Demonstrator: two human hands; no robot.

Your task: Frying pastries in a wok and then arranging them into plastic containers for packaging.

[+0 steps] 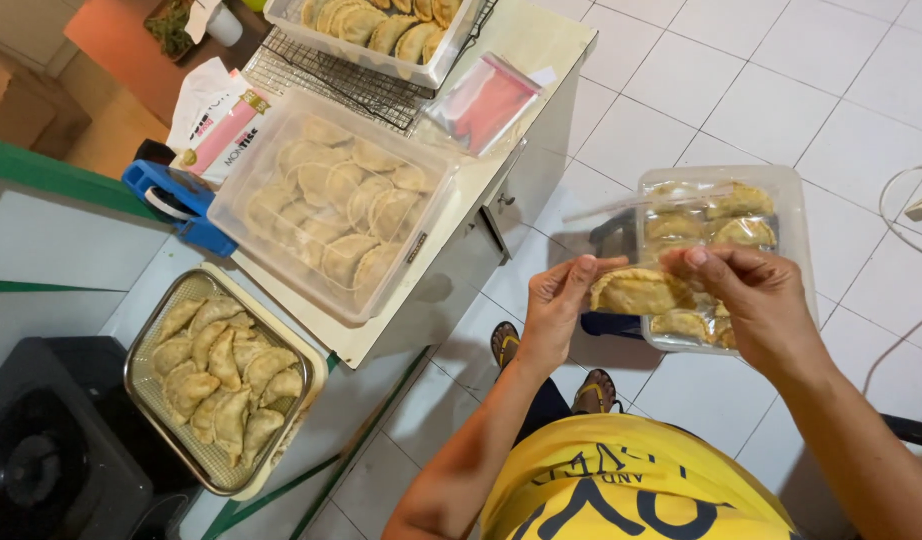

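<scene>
Pinching a golden crescent pastry [639, 292] at either end, the left hand [558, 305] and right hand [756, 295] hold it level above a clear plastic container [793, 215] holding several similar pastries. Fingers of both hands press on its edges. Left of them, a white counter [541, 40] carries a lidded tub [331, 200] of pastries; a metal tray [141, 345] holds fried ones.

The floor [741, 90] is laid with large white tiles, evenly lit. A cream tabletop [541, 40] is set at the upper middle, with a green-edged white surface [41, 230] beside it at the left. A black stove [51, 450] is seen at the lower left corner.
</scene>
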